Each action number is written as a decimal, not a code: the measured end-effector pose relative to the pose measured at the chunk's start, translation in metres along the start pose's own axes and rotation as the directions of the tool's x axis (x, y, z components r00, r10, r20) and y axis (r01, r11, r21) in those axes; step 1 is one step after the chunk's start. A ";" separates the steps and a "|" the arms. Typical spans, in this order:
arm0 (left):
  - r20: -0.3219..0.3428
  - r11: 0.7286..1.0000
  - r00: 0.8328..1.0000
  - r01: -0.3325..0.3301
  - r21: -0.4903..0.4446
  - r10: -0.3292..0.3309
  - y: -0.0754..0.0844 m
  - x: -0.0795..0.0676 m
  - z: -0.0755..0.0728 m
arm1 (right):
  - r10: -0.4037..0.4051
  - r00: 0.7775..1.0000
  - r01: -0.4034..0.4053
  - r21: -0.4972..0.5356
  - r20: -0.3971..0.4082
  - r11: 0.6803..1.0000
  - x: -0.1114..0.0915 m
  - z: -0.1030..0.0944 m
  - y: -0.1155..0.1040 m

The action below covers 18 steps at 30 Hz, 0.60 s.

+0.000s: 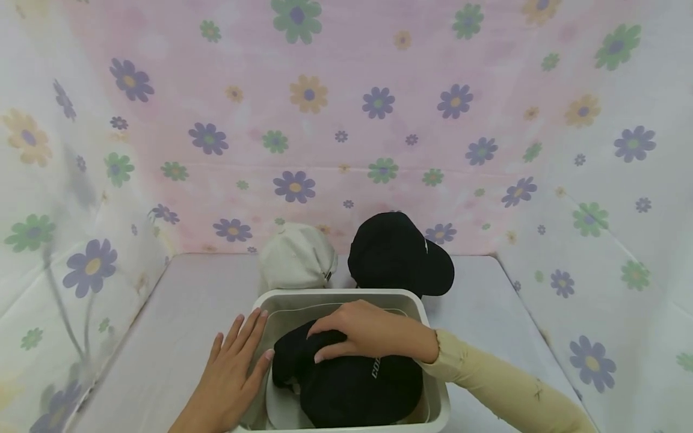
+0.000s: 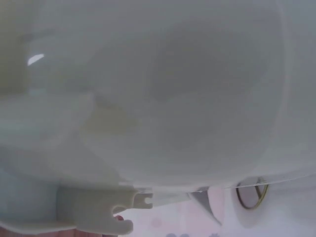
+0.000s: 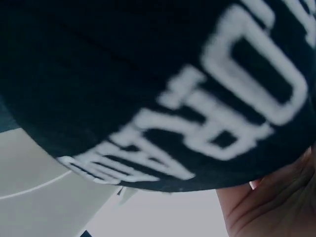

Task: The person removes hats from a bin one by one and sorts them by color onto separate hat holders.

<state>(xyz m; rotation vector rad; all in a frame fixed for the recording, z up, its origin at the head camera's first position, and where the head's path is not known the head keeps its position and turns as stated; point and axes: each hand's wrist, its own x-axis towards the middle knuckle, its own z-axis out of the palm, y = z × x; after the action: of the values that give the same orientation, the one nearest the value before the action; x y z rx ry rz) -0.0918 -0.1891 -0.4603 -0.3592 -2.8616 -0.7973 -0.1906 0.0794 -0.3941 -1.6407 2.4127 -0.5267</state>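
Note:
A black cap (image 1: 357,397) with white lettering lies in a light grey plastic bin (image 1: 346,293). My right hand (image 1: 363,331) pinches the cap's crown from above between thumb and fingers. Close up in the right wrist view, the lettered black cloth (image 3: 98,98) fills most of the picture, with part of the hand (image 3: 276,207) at lower right. My left hand (image 1: 230,373) rests with straight fingers at the bin's left rim. Below the black cap, a pale curved piece (image 1: 281,406) shows. The bin's wall (image 2: 173,98) fills the left wrist view.
Behind the bin stand an off-white cap (image 1: 295,255) and another black cap (image 1: 387,252), its brim to the right. The white table (image 1: 206,288) is enclosed by flower-printed cloth walls (image 1: 346,120) at the back and both sides.

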 end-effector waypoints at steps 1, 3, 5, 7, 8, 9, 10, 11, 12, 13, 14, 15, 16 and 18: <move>0.002 1.000 1.000 0.001 -0.003 -0.001 0.000 0.000 0.000 | 0.010 1.000 -0.010 0.010 0.010 1.000 0.001 0.000 0.000; 0.007 1.000 1.000 0.003 -0.009 -0.003 0.000 0.000 0.000 | 0.031 0.999 -0.032 0.020 0.025 0.999 0.004 0.001 0.001; 0.006 1.000 1.000 0.003 -0.014 -0.002 -0.001 0.000 0.000 | 0.050 0.998 -0.051 0.018 0.029 0.999 0.007 0.002 0.000; 0.004 1.000 1.000 0.001 -0.019 -0.001 -0.001 0.000 0.000 | 0.071 0.997 -0.071 0.011 0.026 0.997 0.009 0.004 0.000; 0.002 1.000 1.000 0.000 -0.019 0.000 -0.001 0.000 0.000 | 0.077 0.997 -0.076 -0.004 0.025 0.997 0.010 0.006 -0.001; 0.002 1.000 1.000 0.001 -0.018 -0.001 -0.001 -0.001 0.000 | 0.081 0.996 -0.081 -0.019 0.027 0.997 0.010 0.007 -0.002; 0.001 1.000 1.000 0.002 -0.018 -0.002 -0.002 -0.001 0.000 | 0.085 0.996 -0.084 -0.033 0.027 0.996 0.011 0.007 -0.003; 0.002 1.000 1.000 0.004 -0.018 -0.004 -0.002 -0.001 0.000 | 0.089 0.996 -0.088 -0.046 0.028 0.995 0.011 0.008 -0.005; 0.003 1.000 1.000 0.006 -0.019 -0.006 -0.002 -0.001 0.000 | 0.093 0.995 -0.092 -0.060 0.028 0.994 0.011 0.009 -0.006; 0.002 1.000 1.000 0.006 -0.015 -0.006 -0.002 -0.001 0.000 | 0.094 0.995 -0.092 -0.072 0.027 0.993 0.011 0.009 -0.007; 0.002 1.000 1.000 0.007 -0.015 -0.007 -0.002 -0.001 0.000 | 0.099 0.995 -0.096 -0.081 0.026 0.992 0.011 0.009 -0.008; 0.003 1.000 1.000 0.008 -0.016 -0.008 -0.002 -0.001 0.000 | 0.103 0.994 -0.101 -0.084 0.024 0.991 0.011 0.009 -0.010; 0.006 1.000 1.000 0.008 -0.019 -0.008 -0.002 0.000 0.000 | 0.106 0.994 -0.104 -0.084 0.021 0.991 0.010 0.008 -0.011; 0.009 1.000 1.000 0.010 -0.021 -0.010 -0.002 0.000 0.000 | 0.110 0.994 -0.108 -0.079 0.017 0.991 0.008 0.007 -0.014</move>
<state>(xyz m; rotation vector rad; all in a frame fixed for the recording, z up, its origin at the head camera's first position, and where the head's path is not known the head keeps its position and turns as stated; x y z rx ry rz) -0.0919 -0.1909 -0.4617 -0.3529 -2.8679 -0.8297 -0.1796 0.0658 -0.3945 -1.5245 2.5198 -0.4003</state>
